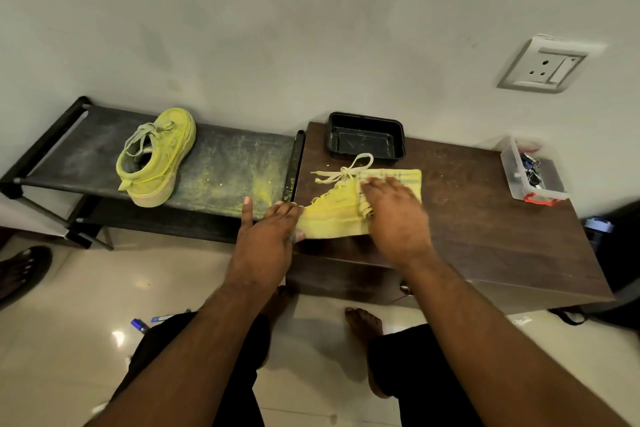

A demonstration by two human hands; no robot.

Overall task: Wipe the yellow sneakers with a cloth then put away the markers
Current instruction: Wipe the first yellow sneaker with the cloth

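One yellow sneaker (333, 215) lies on its side at the left end of the brown table (485, 218), laces toward the wall. My left hand (268, 236) grips its left end, index finger sticking up. My right hand (394, 211) lies flat over the sneaker's right part and presses a yellowish cloth (410, 178) onto it; the cloth bunches under the palm. The second yellow sneaker (156, 156) rests on its side on the dark shoe rack (235, 163) to the left. Two markers (140, 325) lie on the floor by my left leg.
A black tray (366, 140) sits at the table's back edge by the wall. A clear box (530, 173) of small clips stands at the far right. Yellow dust covers the rack top. Another person's foot (24, 267) is on the floor at left.
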